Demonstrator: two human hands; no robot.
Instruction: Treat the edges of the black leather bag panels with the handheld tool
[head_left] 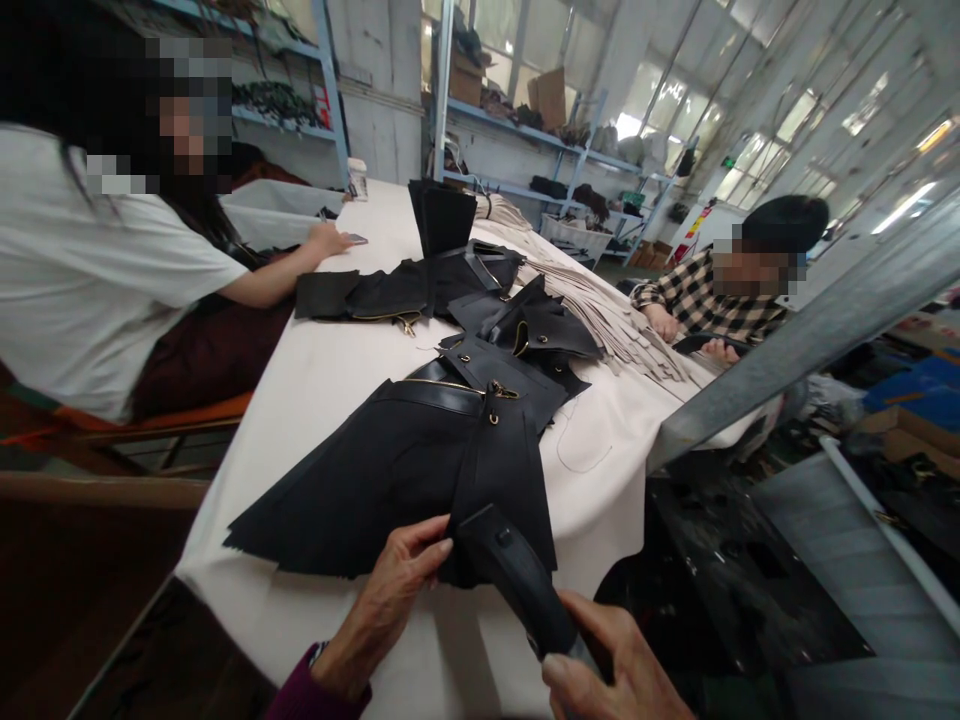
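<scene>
A stack of black leather-like panels (360, 480) with a gold zipper (431, 383) and gold clasps lies across the near part of the table. My left hand (394, 590) is closed at its near edge, thumb and forefinger pinching the black material. In my right hand (619, 660) is a black curved handheld tool (514, 570); its exact kind I cannot make out. The tool's front end is over the panel's edge, just right of my left fingertips, and hides part of the material there.
More black pieces (555, 330) and an upright black stack (442, 215) lie farther back on the white-covered table (266, 430). Pale strips (607, 320) run along its right side. A slanted metal post (810, 345) stands at right. Co-workers (112, 260) (712, 290) sit on both sides.
</scene>
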